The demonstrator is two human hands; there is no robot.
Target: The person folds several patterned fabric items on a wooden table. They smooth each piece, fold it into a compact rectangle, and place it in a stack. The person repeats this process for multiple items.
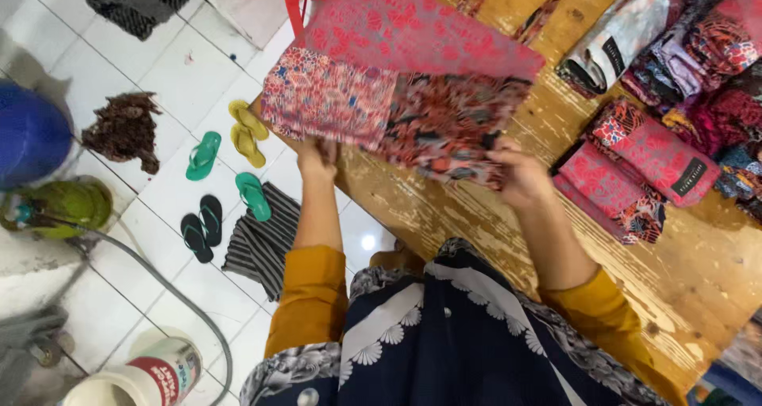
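Both forearms are extended forward; left hand and right hand are closed on the near edge of the folded red patterned cloth, held over the worn wooden table

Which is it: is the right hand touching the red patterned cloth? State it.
Touching. The head view shows the right hand gripping the lower edge of the red patterned cloth, fingers closed on it.
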